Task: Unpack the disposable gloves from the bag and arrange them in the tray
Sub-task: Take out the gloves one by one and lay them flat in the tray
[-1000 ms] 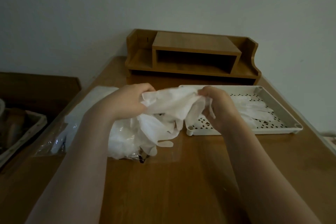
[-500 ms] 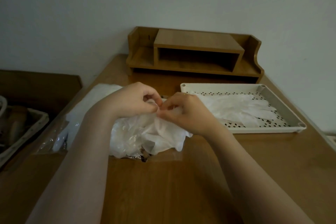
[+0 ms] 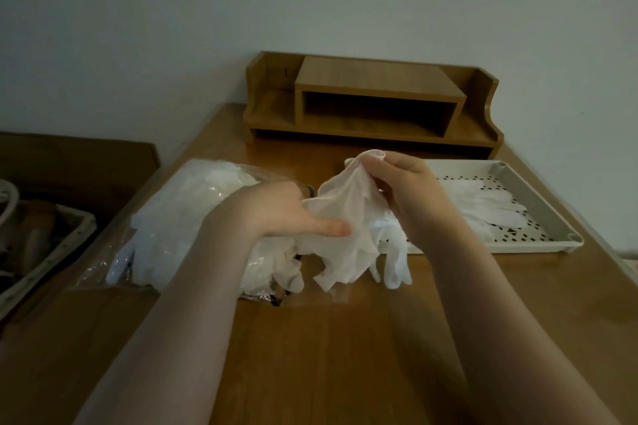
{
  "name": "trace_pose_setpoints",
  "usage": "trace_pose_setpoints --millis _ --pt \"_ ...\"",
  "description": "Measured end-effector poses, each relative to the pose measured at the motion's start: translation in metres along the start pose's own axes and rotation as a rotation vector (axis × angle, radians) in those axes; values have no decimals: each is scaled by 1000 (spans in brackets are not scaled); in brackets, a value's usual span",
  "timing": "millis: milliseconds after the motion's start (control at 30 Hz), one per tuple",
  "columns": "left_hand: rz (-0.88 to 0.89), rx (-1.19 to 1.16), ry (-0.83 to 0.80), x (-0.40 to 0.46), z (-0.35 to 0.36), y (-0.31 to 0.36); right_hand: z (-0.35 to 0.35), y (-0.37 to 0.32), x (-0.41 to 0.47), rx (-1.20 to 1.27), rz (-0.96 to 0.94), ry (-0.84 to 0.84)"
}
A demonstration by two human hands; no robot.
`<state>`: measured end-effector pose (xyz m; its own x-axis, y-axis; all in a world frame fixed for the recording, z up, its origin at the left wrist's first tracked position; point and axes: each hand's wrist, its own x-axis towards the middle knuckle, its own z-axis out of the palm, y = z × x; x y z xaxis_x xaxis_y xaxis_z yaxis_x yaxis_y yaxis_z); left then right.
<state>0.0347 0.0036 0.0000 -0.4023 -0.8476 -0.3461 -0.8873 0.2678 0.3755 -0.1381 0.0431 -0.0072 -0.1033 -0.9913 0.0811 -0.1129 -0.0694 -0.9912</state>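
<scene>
A thin, crumpled white glove point(image 3: 345, 217) hung above the wooden table point(image 3: 345, 355), between the clear plastic bag point(image 3: 193, 214) of gloves and the perforated white tray point(image 3: 538, 217). The right hand point(image 3: 407, 193) pinched its rolled cuff from above, fingers curled. The left hand point(image 3: 279, 214) gripped its side, thumb pressed along the film. More gloves point(image 3: 490, 207) lay flat in the tray. A wooden shelf point(image 3: 373, 103) stood behind.

bare desk point(image 3: 345, 355) in front; bag point(image 3: 193, 217) left, tray point(image 3: 538, 210) right.
</scene>
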Motion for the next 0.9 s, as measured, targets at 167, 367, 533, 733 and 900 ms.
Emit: trace_pose_setpoints --millis 167,367,533,733,900 --pt "49 62 188 4 2 2 2 6 2 200 19 -29" --pt "-188 492 152 -9 -4 1 -17 -6 1 628 -13 75" --pt "-50 241 105 -21 -9 9 -19 -11 -2 570 33 155" --pt "456 -504 385 -36 -19 66 -29 -32 -10 281 3 80" --pt "480 -338 640 -9 -21 97 -45 -36 -17 -35 -65 94"
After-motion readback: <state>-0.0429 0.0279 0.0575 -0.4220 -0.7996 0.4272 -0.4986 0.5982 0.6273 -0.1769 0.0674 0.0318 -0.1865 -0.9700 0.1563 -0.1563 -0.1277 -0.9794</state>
